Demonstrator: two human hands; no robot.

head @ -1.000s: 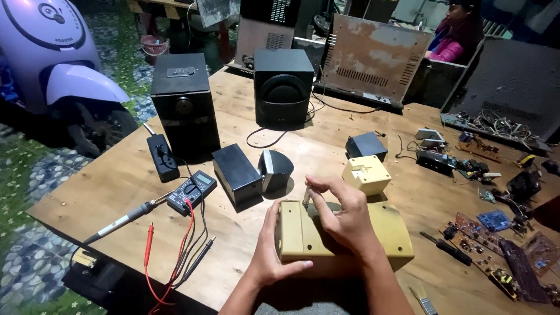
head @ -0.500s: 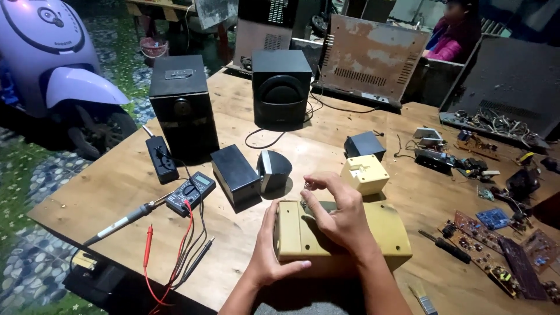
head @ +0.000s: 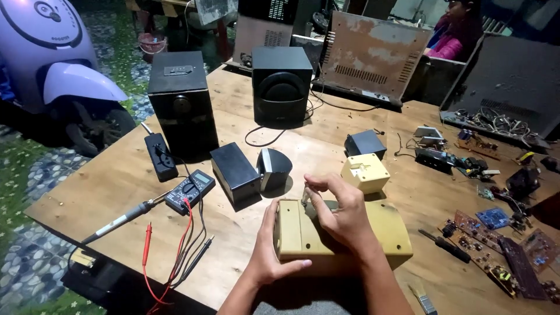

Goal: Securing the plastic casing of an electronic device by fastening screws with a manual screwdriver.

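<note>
A yellowed plastic casing point(head: 385, 233) lies on the wooden table point(head: 116, 186) in front of me. My left hand point(head: 271, 248) grips its left end, thumb along the front. My right hand point(head: 341, 207) rests on top of the casing, its fingertips pinching a small metal part point(head: 305, 195) near the casing's upper left. What the part is I cannot tell.
Two black speakers point(head: 182, 102) point(head: 282, 84) stand at the back. A multimeter point(head: 189, 191) with red and black leads, a soldering iron point(head: 119, 221), a power strip point(head: 160, 156), small boxes point(head: 364, 172) and circuit boards point(head: 496, 245) lie around. A screwdriver point(head: 446, 246) lies right. A scooter point(head: 52, 64) stands left.
My right hand's fingers have shifted slightly on the small part atop the casing. The casing and my left hand have stayed in place.
</note>
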